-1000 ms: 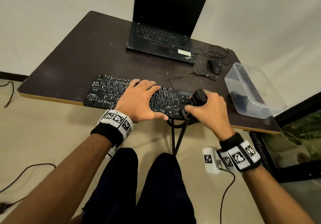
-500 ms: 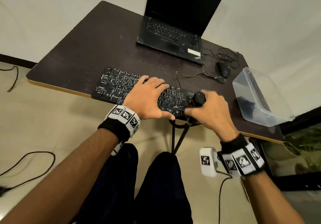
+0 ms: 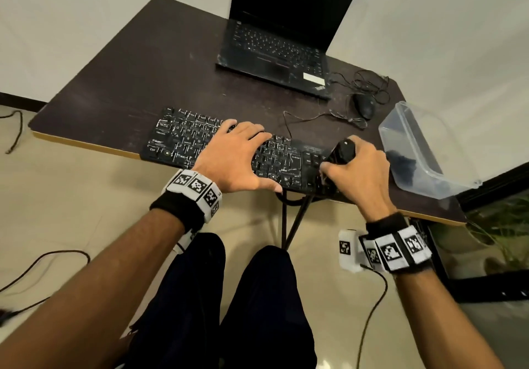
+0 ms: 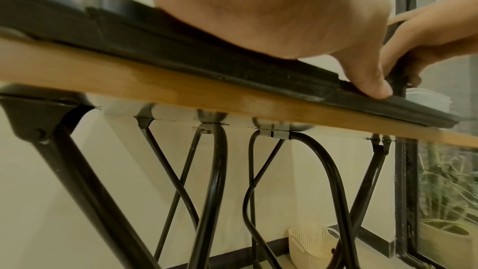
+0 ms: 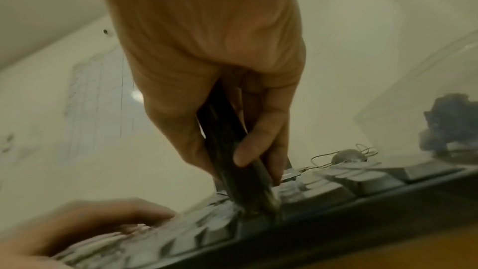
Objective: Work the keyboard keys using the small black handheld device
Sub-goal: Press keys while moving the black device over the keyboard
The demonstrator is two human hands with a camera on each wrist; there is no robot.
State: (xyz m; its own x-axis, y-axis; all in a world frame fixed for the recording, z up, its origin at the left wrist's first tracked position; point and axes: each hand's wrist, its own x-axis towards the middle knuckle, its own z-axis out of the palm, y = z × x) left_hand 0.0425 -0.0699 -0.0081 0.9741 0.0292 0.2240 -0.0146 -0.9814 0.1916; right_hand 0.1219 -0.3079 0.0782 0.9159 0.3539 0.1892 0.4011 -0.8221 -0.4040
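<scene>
A black keyboard [image 3: 183, 139] lies along the near edge of the dark table [image 3: 128, 76]. My left hand [image 3: 234, 154] rests flat on its middle keys, fingers spread, with the thumb [image 4: 372, 83] on the front rim of the keyboard [image 4: 232, 64]. My right hand [image 3: 357, 174] grips the small black handheld device [image 3: 342, 152] upright over the keyboard's right end. In the right wrist view the device [image 5: 232, 150] points down, its tip among the keys [image 5: 323, 187], held between thumb and fingers [image 5: 258, 146].
A black laptop [image 3: 274, 45] stands open at the back of the table. A wired mouse [image 3: 363, 105] lies to its right, cable trailing. A clear plastic box [image 3: 415, 151] with dark contents sits at the right edge. Metal table legs [image 4: 214, 181] stand underneath.
The device has tilted and dipped slightly towards the keys at the keyboard's right end. My left hand stays flat on the keyboard. The head view has shifted a little.
</scene>
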